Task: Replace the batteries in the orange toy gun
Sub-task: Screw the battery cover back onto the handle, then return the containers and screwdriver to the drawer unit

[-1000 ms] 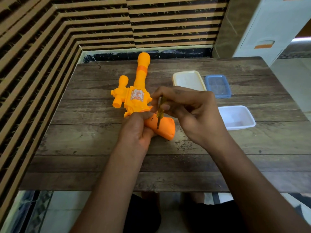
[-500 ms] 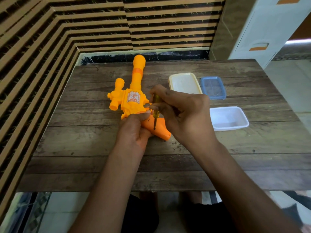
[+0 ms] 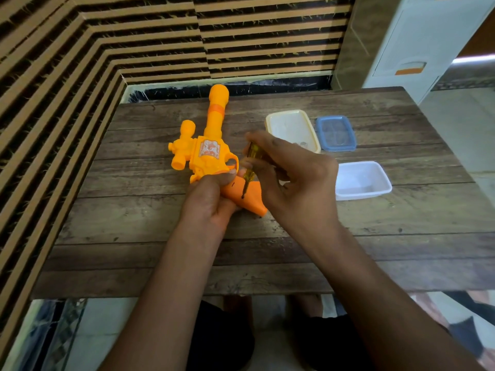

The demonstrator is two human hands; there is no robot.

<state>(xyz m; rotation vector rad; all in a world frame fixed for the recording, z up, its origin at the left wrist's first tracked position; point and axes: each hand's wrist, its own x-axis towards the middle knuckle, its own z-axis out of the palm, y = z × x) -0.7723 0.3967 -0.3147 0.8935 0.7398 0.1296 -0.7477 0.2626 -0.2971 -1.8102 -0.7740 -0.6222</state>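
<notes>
At a wooden table (image 3: 134, 210), we look down on a person working at an orange toy gun (image 3: 209, 153) that lies on its side left of the table's middle. The left hand (image 3: 211, 199) grips the gun where body meets grip (image 3: 249, 196), fingers curled round it and thumb laid across the top. The right hand (image 3: 294, 178) pinches a yellow-handled screwdriver (image 3: 250, 167) between thumb and fingertips, the other fingers loosely bent behind. Its tip is planted on the grip's upper face.

We judge the step in hand to be loosening a screw on the battery cover, though the screw itself is too small for us to make out. To do it well, we would have the shaft stand square to the grip's face, press down along it so the tip does not ride out, and roll the handle with the fingertips alone. The left hand should pin the gun flat so it cannot twist. A freed screw would be safest dropped into one of the tubs.

The gun's long axis runs from near to far. Its barrel points away from the person toward the striped wall, and the grip angles back toward the near right.

Right of the hands sit a cream container (image 3: 292, 127), a blue container (image 3: 336, 132) just beside it, and a white container (image 3: 361, 180) nearer.
</notes>
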